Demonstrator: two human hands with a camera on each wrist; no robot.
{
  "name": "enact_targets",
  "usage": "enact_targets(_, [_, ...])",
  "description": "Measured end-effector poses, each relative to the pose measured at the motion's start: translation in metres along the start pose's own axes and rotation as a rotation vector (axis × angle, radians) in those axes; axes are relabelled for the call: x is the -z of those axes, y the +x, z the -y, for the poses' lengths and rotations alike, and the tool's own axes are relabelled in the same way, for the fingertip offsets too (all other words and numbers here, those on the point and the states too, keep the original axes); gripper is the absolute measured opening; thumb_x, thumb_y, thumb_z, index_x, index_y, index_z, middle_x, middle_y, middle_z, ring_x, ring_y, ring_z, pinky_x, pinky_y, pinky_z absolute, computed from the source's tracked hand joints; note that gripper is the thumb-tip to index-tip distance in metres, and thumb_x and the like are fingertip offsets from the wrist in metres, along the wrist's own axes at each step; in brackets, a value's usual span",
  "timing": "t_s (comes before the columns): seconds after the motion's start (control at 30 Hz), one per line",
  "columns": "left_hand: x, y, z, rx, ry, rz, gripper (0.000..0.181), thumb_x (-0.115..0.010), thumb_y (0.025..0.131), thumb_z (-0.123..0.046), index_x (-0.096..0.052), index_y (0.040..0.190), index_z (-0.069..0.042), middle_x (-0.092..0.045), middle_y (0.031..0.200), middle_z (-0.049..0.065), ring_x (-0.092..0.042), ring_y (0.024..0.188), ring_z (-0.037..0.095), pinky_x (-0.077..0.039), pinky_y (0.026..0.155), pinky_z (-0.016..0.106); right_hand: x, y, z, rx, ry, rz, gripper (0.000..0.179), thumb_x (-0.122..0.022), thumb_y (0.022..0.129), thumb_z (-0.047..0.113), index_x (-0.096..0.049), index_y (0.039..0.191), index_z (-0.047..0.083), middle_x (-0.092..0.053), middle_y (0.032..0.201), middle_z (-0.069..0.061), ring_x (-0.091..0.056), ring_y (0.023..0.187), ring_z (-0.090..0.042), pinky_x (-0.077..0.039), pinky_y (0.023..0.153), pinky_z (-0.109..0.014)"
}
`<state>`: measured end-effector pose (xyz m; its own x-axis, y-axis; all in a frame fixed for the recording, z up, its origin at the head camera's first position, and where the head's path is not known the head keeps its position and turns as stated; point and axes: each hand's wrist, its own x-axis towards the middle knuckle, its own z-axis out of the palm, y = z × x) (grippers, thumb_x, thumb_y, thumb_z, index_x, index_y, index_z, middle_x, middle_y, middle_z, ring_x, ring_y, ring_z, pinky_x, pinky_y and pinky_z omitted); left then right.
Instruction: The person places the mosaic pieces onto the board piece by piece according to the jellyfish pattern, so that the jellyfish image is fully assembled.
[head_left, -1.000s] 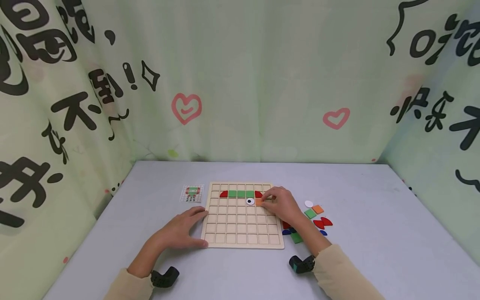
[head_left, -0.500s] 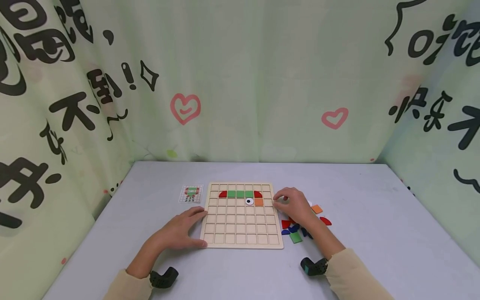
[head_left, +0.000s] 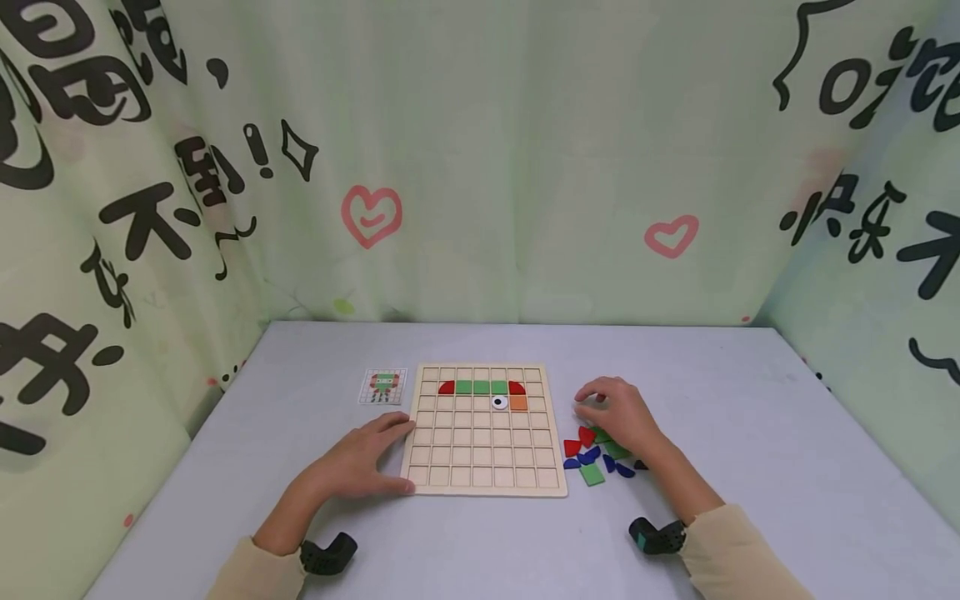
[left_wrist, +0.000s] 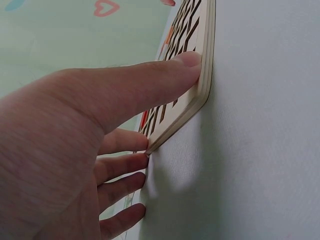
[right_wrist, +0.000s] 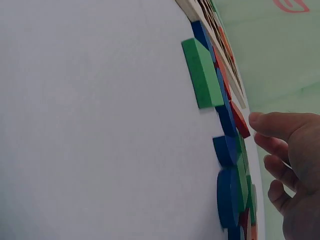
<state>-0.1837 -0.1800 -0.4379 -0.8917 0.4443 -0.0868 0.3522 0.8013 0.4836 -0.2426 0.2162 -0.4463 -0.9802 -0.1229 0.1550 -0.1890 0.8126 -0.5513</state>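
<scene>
A wooden grid board [head_left: 465,458] lies mid-table. In it are a row of green squares [head_left: 482,387] with red rounded pieces [head_left: 517,388] at both ends, an eye disc [head_left: 499,402] and an orange square [head_left: 517,403]. My left hand [head_left: 360,458] rests on its left edge, fingers fairly straight; in the left wrist view the thumb [left_wrist: 150,82] presses the near corner. My right hand [head_left: 618,412] hovers beside the board over the loose pieces, fingers loosely bent. Nothing shows between thumb and fingers in the right wrist view. Some pieces are hidden beneath it.
Loose pieces lie right of the board: green squares [head_left: 592,474], red pieces [head_left: 572,448] and blue half-rounds [head_left: 625,471]. A small picture card [head_left: 383,387] with a gridded figure lies left of the board. A patterned curtain [head_left: 465,167] stands behind the table [head_left: 712,392].
My right hand has left the orange square in the grid and moved right, off the board to above the loose pieces. The left hand stays put on the board's edge.
</scene>
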Motion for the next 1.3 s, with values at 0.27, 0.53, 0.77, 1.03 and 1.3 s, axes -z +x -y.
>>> enact_targets(0.27, [0.0, 0.0, -0.001, 0.0, 0.0, 0.002, 0.088, -0.078, 0.074, -0.049, -0.044, 0.145, -0.01, -0.037, 0.153, 0.011, -0.038, 0.139, 0.035, -0.033, 0.11, 0.058, 0.011, -0.006, -0.018, -0.033, -0.02, -0.009, 0.015, -0.072, 0.086, 0.019, -0.073, 0.099, 0.012, -0.068, 0.107, -0.012, -0.054, 0.093, -0.025, -0.052, 0.075, -0.031])
enact_targets(0.53, [0.0, -0.001, 0.001, -0.016, 0.009, -0.003, 0.087, -0.078, 0.075, -0.049, -0.044, 0.144, -0.009, -0.038, 0.152, 0.012, -0.039, 0.138, 0.036, -0.035, 0.109, 0.058, 0.02, -0.012, -0.03, -0.052, -0.035, -0.027, 0.018, -0.072, 0.086, 0.017, -0.071, 0.101, 0.009, -0.064, 0.109, -0.016, -0.055, 0.088, -0.023, -0.049, 0.067, -0.021])
enact_targets(0.77, [0.0, -0.001, 0.0, -0.011, 0.009, 0.001, 0.087, -0.077, 0.075, -0.05, -0.044, 0.145, -0.01, -0.037, 0.152, 0.011, -0.039, 0.138, 0.035, -0.034, 0.109, 0.058, 0.025, -0.013, -0.034, -0.085, -0.048, -0.035, 0.025, -0.073, 0.086, 0.018, -0.069, 0.107, 0.005, -0.064, 0.103, -0.016, -0.054, 0.085, -0.022, -0.05, 0.067, -0.023])
enact_targets(1.03, [0.001, -0.001, -0.001, -0.003, 0.003, 0.002, 0.087, -0.078, 0.075, -0.049, -0.044, 0.144, -0.009, -0.037, 0.152, 0.011, -0.038, 0.139, 0.035, -0.034, 0.109, 0.058, 0.022, -0.013, -0.032, -0.093, -0.049, -0.024, 0.028, -0.074, 0.085, 0.02, -0.069, 0.108, 0.005, -0.064, 0.092, -0.011, -0.053, 0.081, -0.02, -0.048, 0.064, -0.021])
enact_targets(1.3, [0.001, -0.001, -0.002, -0.002, 0.003, 0.0, 0.088, -0.078, 0.074, -0.049, -0.044, 0.145, -0.009, -0.037, 0.152, 0.011, -0.038, 0.138, 0.036, -0.033, 0.109, 0.058, 0.014, -0.009, -0.025, -0.07, -0.062, -0.01, 0.027, -0.075, 0.084, 0.022, -0.072, 0.106, 0.007, -0.065, 0.091, -0.009, -0.05, 0.081, -0.019, -0.046, 0.064, -0.024])
